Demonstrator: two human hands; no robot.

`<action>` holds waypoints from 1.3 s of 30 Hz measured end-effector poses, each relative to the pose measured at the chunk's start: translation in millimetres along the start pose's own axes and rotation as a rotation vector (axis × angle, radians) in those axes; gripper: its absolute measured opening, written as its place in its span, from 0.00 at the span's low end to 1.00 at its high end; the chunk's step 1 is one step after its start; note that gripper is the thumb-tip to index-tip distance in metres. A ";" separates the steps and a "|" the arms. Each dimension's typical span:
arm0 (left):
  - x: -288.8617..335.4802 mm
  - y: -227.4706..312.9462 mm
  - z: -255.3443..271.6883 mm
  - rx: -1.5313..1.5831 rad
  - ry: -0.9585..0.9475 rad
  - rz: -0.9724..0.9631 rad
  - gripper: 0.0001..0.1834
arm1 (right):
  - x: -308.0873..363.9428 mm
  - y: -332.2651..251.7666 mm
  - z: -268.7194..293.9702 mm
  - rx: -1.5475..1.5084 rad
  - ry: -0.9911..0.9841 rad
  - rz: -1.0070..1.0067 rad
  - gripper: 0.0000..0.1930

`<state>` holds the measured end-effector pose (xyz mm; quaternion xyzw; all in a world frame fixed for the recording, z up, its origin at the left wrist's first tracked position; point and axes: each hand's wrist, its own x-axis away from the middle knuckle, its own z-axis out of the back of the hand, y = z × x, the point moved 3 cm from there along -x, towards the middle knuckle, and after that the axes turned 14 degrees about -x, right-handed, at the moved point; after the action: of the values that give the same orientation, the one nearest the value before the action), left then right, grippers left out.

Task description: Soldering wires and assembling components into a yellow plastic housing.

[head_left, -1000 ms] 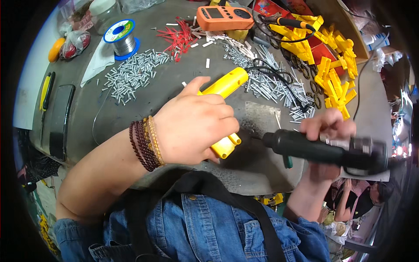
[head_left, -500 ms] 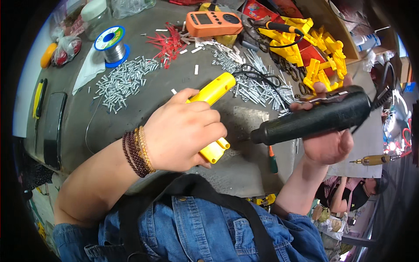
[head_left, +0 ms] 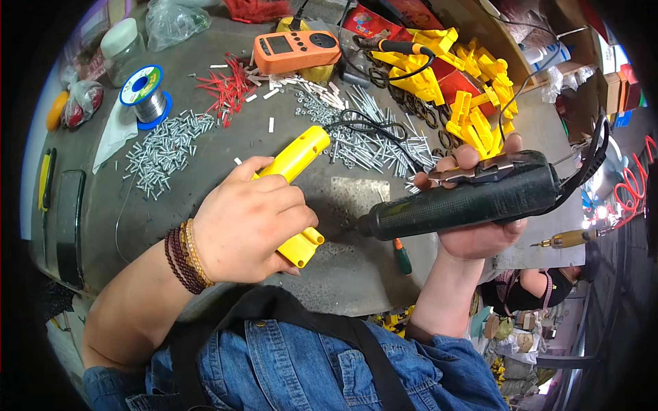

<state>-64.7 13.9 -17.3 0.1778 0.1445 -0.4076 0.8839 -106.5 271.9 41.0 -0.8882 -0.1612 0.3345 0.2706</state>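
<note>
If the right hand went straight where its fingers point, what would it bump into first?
The right hand, holding the black tool, would probably meet the yellow plastic parts first, but it may pass above them; depth is unclear.

left hand (head_left: 240,229): above the bench (head_left: 103,198), around the housing (head_left: 296,159).
right hand (head_left: 473,240): right of the left hand, beneath the power tool (head_left: 459,202), whose nose faces the housing.
screwdriver (head_left: 403,259): on the bench, nearer the person than the power tool.
pins (head_left: 373,147): behind the power tool, right of the housing's far end.
screws (head_left: 164,147): left of the housing, in front of the spool (head_left: 149,108).
jar (head_left: 122,49): behind the spool.
strips (head_left: 229,85): between screws and meter (head_left: 274,63).
flat case (head_left: 71,229): at the bench's left side, right of the cutter (head_left: 45,177).
plastic parts (head_left: 473,127): far right, behind the right hand.
</note>
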 end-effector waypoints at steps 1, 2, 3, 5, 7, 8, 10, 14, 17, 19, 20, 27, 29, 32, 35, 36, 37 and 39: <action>0.3 -0.3 0.0 -0.007 0.000 -0.002 0.30 | 0.1 1.7 0.1 -0.003 0.002 -0.001 0.44; 0.6 -0.5 -0.1 -0.007 -0.002 0.000 0.30 | -0.4 4.2 -0.9 -0.026 -0.021 0.010 0.43; 0.9 -0.5 0.0 -0.006 0.004 0.000 0.30 | -0.8 6.3 -2.4 -0.050 -0.044 0.021 0.43; 2.2 -1.1 -1.3 -0.002 0.008 0.006 0.30 | 2.7 9.6 -9.7 -0.018 0.078 0.056 0.44; 1.3 -0.3 -1.5 -0.003 0.028 0.001 0.30 | 5.4 13.0 -7.7 0.013 0.198 0.090 0.44; 0.9 -0.3 -1.5 -0.004 0.025 0.007 0.30 | 7.0 17.0 -5.3 0.036 0.148 0.043 0.45; 1.0 -0.2 -1.9 0.009 0.021 0.004 0.30 | 8.0 22.4 -1.7 0.519 0.009 -0.039 0.41; -0.4 -0.1 -3.1 -0.006 0.001 0.009 0.29 | -3.2 32.6 -10.1 0.518 -0.278 -0.020 0.33; 3.3 -1.3 -4.2 -0.010 0.002 0.036 0.28 | -15.8 35.3 -44.1 0.527 -0.268 0.035 0.35; 1.1 -0.4 -4.1 -0.008 -0.037 0.027 0.28 | -24.4 33.0 -70.8 0.378 -0.120 0.007 0.35; -0.4 0.3 -2.9 -0.008 -0.032 0.025 0.28 | -30.9 29.8 -74.2 0.423 -0.249 -0.032 0.39; -3.0 2.6 -3.5 -0.094 -0.122 0.015 0.22 | -45.4 60.3 -63.6 0.798 -0.427 -0.236 0.31; 0.5 1.7 -4.0 -0.097 -0.093 0.024 0.22 | -37.5 74.5 -68.3 0.668 -0.235 -0.150 0.27; 0.1 0.9 -4.6 -0.063 -0.073 0.015 0.23 | -31.3 76.5 -75.2 0.540 0.037 -0.076 0.22; 0.9 0.7 -5.6 -0.058 -0.043 0.012 0.23 | -34.0 78.9 -76.0 0.559 0.048 -0.081 0.21; 2.2 0.1 -6.4 -0.058 -0.040 0.019 0.23 | -34.9 80.6 -76.9 0.586 -0.014 -0.072 0.21; 1.4 0.6 -5.4 -0.060 -0.037 0.021 0.23 | -35.1 78.6 -79.0 0.588 -0.014 -0.068 0.21; 0.9 1.6 -3.5 -0.049 -0.025 0.013 0.23 | -35.9 75.8 -83.1 0.580 -0.002 -0.113 0.22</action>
<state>-63.2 15.7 -20.5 0.1517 0.1422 -0.4006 0.8924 -67.9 163.4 66.9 -0.7630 -0.1081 0.3520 0.5313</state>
